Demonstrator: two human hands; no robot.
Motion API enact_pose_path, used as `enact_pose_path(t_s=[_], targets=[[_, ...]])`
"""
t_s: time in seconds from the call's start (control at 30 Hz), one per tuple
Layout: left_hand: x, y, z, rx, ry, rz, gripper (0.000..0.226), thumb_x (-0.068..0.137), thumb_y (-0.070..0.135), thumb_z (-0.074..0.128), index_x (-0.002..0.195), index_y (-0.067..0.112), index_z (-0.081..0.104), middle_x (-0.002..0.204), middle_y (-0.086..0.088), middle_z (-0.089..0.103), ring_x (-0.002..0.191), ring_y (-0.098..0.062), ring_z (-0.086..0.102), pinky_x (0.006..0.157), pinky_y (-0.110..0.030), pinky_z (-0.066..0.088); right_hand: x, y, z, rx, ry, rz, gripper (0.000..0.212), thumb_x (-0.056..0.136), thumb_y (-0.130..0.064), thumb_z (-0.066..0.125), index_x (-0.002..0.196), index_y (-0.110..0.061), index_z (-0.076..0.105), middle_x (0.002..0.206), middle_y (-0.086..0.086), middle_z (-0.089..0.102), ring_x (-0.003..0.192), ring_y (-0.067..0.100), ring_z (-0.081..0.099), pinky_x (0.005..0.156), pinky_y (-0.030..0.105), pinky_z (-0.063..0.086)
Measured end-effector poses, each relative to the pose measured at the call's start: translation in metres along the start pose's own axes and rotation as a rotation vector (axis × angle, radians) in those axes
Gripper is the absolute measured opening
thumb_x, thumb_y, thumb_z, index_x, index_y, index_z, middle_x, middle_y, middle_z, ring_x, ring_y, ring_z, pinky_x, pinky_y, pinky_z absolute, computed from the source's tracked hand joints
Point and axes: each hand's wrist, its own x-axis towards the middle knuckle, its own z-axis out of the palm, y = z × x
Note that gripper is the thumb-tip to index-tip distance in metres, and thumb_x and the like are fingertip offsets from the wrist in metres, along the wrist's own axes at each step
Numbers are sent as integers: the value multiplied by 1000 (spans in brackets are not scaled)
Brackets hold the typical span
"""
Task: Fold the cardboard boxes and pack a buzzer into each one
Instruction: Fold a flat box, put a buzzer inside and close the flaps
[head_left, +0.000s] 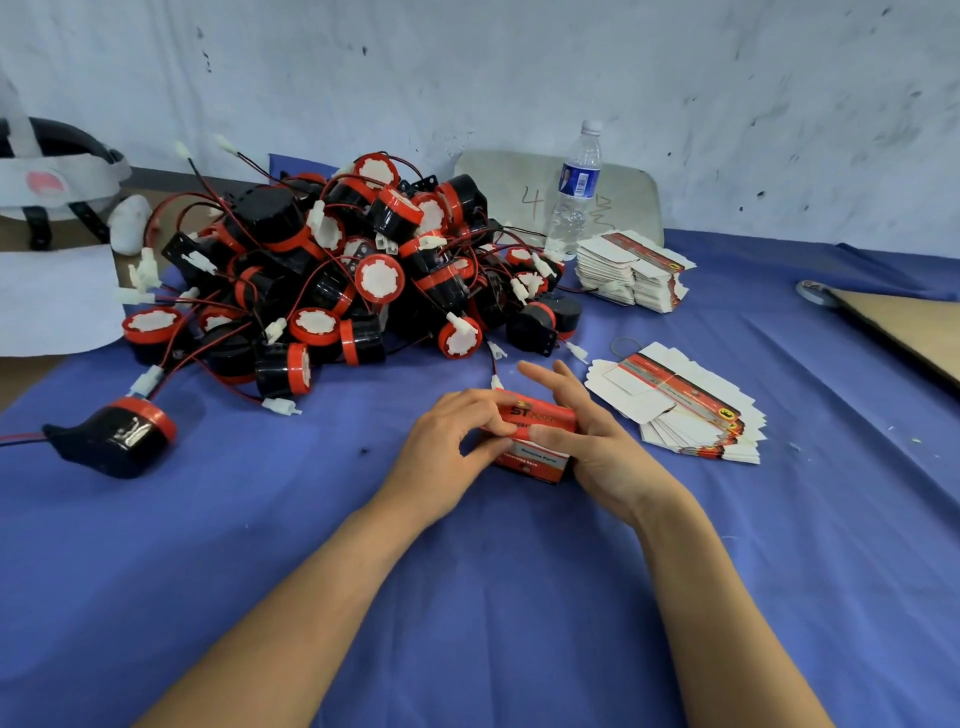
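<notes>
A small red folded cardboard box sits on the blue cloth between both my hands. My left hand pinches its left end with curled fingers. My right hand cups its right side, thumb pressed on the front face, the other fingers stretched out behind it. What is inside the box is hidden. A big heap of black-and-red buzzers with red wires lies behind. One single buzzer lies apart at the left. Flat unfolded boxes lie in a fanned stack at my right and a second stack farther back.
A plastic water bottle stands behind the far stack, in front of a grey board. A brown cardboard sheet lies at the right edge. White fabric and a strapped object sit at the far left. The wall runs close behind.
</notes>
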Motion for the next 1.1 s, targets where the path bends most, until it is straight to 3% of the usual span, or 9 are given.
enact_pose_path(t_s=[0.17,0.27,0.37,0.5,0.57,0.67,0.8,0.97,1.1], targets=[[0,0,1,17,-1,0,9,84,7,72,82,8,63,118,9,65,114,-14,55,94,-21,42,-1,0,2,43,7,3,57,76,-21,75,124,-49,59,156,-18,16,143,-2,21,113,38,35],[-2,0,1,-2,-4,-5,8,84,6,72,85,8,64,120,9,65,114,-14,55,95,-22,43,-2,-3,-2,255,-6,40,38,82,-22,66,119,-26,67,151,-7,37,133,6,45,100,33,48],[-2,1,0,-28,-8,-34,8,85,6,71,87,11,64,122,9,64,116,-14,54,95,-23,44,-4,-6,-13,417,-78,102,38,77,-15,63,115,-14,67,133,8,59,115,20,61,92,32,52],[-3,2,1,-56,-11,-71,10,86,5,69,88,13,63,123,10,64,118,-12,54,96,-29,45,-6,-3,-18,267,-101,95,33,64,2,64,89,-16,77,144,-7,47,129,3,48,95,32,49],[-3,1,2,-65,-12,-81,9,86,5,69,90,12,63,124,10,63,118,-13,54,95,-34,47,-6,-2,-16,217,-83,77,28,64,6,70,80,-15,78,143,-6,49,126,6,52,90,31,52],[-2,0,2,-81,19,-110,14,86,3,68,91,15,63,126,7,63,116,-18,56,93,-42,49,-7,0,-16,163,-30,32,24,62,-2,80,83,-14,79,140,-3,54,124,13,55,91,33,53],[-1,2,1,-121,45,-152,20,86,0,66,90,19,60,129,4,62,112,-19,59,91,-43,50,-6,3,-13,85,36,25,34,59,-18,82,92,-14,79,133,-10,59,126,9,53,100,38,48],[-1,0,1,-76,29,-138,9,85,2,69,92,8,67,128,3,61,121,-18,54,100,-36,45,-7,1,-5,-1,78,-39,31,63,-26,80,94,-21,80,128,-21,60,124,-2,51,93,21,50],[0,-1,1,-51,77,-145,10,85,2,70,91,10,67,123,13,58,121,-19,52,100,-32,42,-4,2,9,-153,191,-138,25,79,-7,74,97,-25,75,128,-13,60,123,-2,51,101,19,44]])
